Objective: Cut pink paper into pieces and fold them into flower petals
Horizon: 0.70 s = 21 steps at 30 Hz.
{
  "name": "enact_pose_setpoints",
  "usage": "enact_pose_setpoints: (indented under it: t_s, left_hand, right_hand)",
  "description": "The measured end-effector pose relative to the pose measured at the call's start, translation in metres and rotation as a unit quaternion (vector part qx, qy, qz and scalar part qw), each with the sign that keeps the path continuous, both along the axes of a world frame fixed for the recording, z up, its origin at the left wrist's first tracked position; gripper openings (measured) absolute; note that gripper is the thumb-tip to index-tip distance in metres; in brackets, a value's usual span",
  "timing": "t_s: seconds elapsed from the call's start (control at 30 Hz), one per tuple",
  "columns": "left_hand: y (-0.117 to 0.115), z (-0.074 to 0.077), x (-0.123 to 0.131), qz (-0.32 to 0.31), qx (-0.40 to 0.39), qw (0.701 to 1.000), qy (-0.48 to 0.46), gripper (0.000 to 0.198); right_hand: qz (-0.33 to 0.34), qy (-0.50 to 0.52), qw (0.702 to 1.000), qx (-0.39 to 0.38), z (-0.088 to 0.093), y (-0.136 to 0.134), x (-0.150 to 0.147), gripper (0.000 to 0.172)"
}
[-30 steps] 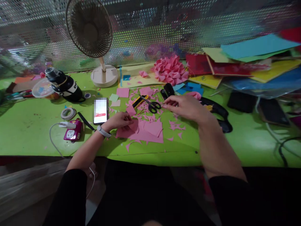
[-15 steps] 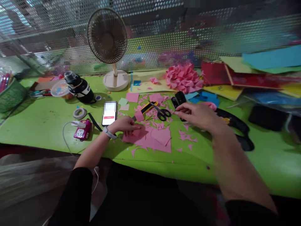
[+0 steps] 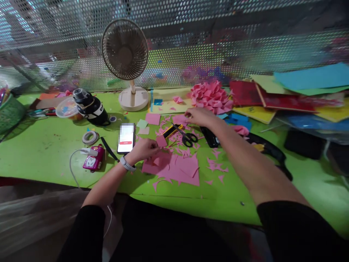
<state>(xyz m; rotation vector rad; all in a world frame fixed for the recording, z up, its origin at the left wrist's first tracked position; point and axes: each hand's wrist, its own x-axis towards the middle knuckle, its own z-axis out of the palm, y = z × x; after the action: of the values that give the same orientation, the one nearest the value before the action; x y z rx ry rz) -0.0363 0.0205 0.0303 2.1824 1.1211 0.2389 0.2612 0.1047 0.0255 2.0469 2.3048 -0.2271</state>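
Over the left end of a pink paper sheet (image 3: 177,174) is my left hand (image 3: 145,148), a pale watch on its wrist. Its fingers are curled together, and anything inside them is hidden. My right hand (image 3: 201,117) reaches forward to a pink paper piece (image 3: 180,119), in front of the heap of folded pink paper (image 3: 211,96). Its fingers are bent downward and slightly apart, with nothing visible held. Between the hands lie black scissors (image 3: 189,139), a yellow and black utility knife (image 3: 172,131) and pink scraps (image 3: 188,151). A black stapler (image 3: 209,137) is partly under my right forearm.
Left of my left hand are a phone (image 3: 126,138), a magenta power adapter (image 3: 94,158), a tape roll (image 3: 90,137) and a black bottle (image 3: 91,107). A fan (image 3: 133,98) stands behind. Coloured sheets (image 3: 308,82) pile up at right, near a large black tool (image 3: 272,149).
My right hand has moved forward and left, from beside the stapler to the pink piece by the heap. My left hand has shifted slightly, its fingers more curled. The view has tilted slightly.
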Motion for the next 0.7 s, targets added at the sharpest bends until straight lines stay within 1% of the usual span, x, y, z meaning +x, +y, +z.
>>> enact_pose_setpoints:
  t_s: [0.03, 0.1, 0.23, 0.37, 0.53, 0.63, 0.7]
  left_hand:
    - [0.0, 0.0, 0.0, 0.0, 0.002, 1.0, 0.001, 0.041]
    - [0.0, 0.0, 0.0, 0.001, 0.012, 1.0, 0.003, 0.041]
    - [0.002, -0.002, 0.0, 0.0, 0.015, 1.0, 0.005, 0.041]
    - [0.002, -0.005, 0.0, -0.008, 0.007, 1.0, 0.002, 0.04]
    - [0.001, -0.006, 0.002, -0.012, 0.02, 1.0, 0.001, 0.038]
    - [0.0, -0.005, 0.003, -0.008, 0.03, 0.999, -0.008, 0.039]
    - [-0.001, -0.005, 0.003, -0.004, 0.021, 1.0, -0.014, 0.038]
  right_hand:
    - [0.008, -0.007, 1.0, -0.02, -0.004, 0.007, -0.002, 0.042]
    - [0.021, -0.013, 0.999, -0.045, -0.009, 0.018, -0.006, 0.049]
    - [0.01, -0.01, 0.999, -0.05, -0.014, 0.027, -0.005, 0.051]
    - [0.0, 0.004, 0.999, -0.046, -0.019, 0.029, 0.0, 0.046]
    - [-0.001, 0.018, 0.999, -0.045, -0.024, 0.036, 0.002, 0.061]
    - [-0.006, 0.019, 0.999, -0.048, -0.023, 0.038, 0.002, 0.061]
    - [-0.007, 0.018, 0.999, -0.046, -0.023, 0.037, 0.001, 0.058]
